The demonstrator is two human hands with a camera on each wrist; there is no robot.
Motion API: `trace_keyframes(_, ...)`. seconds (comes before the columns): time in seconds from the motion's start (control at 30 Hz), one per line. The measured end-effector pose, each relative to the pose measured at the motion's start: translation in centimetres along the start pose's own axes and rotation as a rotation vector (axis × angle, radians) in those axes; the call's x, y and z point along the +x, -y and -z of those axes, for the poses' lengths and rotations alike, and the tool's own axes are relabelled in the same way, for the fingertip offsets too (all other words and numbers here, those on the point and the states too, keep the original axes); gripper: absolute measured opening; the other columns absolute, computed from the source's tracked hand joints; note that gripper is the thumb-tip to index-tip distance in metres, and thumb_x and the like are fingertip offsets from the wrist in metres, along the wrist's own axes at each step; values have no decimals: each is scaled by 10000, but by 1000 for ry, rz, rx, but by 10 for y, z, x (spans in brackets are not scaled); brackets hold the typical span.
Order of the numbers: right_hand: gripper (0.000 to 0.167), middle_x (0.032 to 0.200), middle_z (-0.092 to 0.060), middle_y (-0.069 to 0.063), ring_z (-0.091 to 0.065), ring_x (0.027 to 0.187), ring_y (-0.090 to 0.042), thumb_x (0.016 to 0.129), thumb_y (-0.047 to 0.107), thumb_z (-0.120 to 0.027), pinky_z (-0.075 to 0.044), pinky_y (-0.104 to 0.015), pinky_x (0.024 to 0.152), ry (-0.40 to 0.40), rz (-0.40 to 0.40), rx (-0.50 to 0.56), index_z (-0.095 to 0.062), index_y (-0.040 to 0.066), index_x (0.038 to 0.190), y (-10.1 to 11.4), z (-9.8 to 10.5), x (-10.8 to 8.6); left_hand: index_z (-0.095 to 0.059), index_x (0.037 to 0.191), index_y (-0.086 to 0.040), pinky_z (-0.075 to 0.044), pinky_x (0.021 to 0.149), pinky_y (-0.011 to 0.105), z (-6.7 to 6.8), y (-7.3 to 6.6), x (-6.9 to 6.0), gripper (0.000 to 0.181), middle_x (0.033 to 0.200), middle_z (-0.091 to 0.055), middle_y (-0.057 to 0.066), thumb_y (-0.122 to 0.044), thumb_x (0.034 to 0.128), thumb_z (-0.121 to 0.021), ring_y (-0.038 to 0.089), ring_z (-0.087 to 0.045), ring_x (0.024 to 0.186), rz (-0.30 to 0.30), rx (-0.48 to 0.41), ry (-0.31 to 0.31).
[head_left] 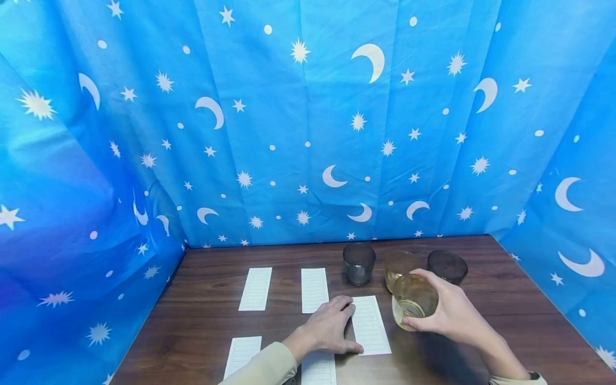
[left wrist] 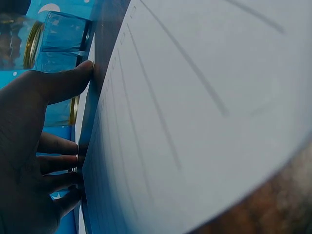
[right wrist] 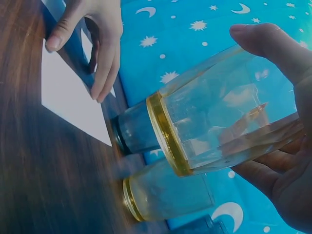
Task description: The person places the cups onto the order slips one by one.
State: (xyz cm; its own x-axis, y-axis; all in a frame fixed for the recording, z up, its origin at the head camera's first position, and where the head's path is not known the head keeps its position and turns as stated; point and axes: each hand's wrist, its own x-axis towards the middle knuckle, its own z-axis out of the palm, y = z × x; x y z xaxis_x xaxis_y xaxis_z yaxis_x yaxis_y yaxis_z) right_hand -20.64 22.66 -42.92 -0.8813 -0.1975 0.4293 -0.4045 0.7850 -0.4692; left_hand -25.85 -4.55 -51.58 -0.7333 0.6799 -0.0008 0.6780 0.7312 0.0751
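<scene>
Amber glass (head_left: 417, 294), tilted above the surface (head_left: 520, 310) beside a white card (head_left: 371, 323): your right hand (head_left: 452, 310) grips it between thumb and fingers, presumably for secure support; your left hand (head_left: 329, 327), fingers spread, touches the card's edge, seemingly to steady it.

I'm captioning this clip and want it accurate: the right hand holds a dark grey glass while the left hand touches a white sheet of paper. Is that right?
Not quite: the glass in the right hand is amber-yellow, as the head view shows. The left hand does touch a white sheet of paper.
</scene>
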Motion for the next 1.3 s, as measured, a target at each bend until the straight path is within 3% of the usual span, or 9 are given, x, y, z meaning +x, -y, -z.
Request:
trace_keyframes(0.17,912,1134,-672,-91,-647,956,-244,563,506,-907,-532,-414,717,32,-24,21,-534,109,1295,1,-8,7,-506,1399,-104,-421,1082,339,1,0,0,915,1480,-441,50,-741,754,-633,196,-407,1381,-13,12,-18)
trace_keyframes(0.43,888,1089,-672,-51,-634,869,-168,584,518,-896,-515,-298,651,54,-17,62,-532,133,1296,3,-17,15,-519,1384,-122,-440,1061,332,-1,0,0,906,1468,-452,40,-751,743,-636,191,-421,1368,-11,32,-22)
trace_keyframes(1.07,902,1035,-677,-78,-640,867,-179,582,525,-890,-527,-314,655,67,-5,116,-538,85,1286,4,-40,32,-509,1403,-123,-430,1074,335,-1,1,1,913,1484,-437,33,-749,750,-630,181,-408,1381,2,1,-10)
trace_keyframes(1.3,882,1040,-679,-60,-643,879,-170,573,536,-890,-533,-319,672,71,-10,106,-546,118,1269,1,-49,33,-514,1396,-107,-439,1065,339,1,1,2,915,1475,-447,45,-739,747,-643,190,-415,1375,-7,2,-17)
